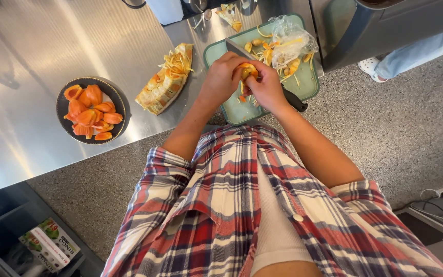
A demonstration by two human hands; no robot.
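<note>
Both my hands meet over a pale green cutting board (303,84) and hold one orange jackfruit pod (245,70) between the fingertips. My left hand (222,78) grips it from the left, my right hand (266,86) from the right. Under the hands a knife lies across the board, its blade (236,48) pointing up-left and its black handle (296,101) sticking out past my right wrist. Seeds, fibres and a crumpled clear plastic bag (289,42) sit on the board's far half.
A dark bowl (62,110) of orange jackfruit pods stands on the steel counter (52,46) to the left. A cut jackfruit wedge (165,81) lies between bowl and board. Another person's leg and white shoe (371,66) are at the upper right, on speckled floor.
</note>
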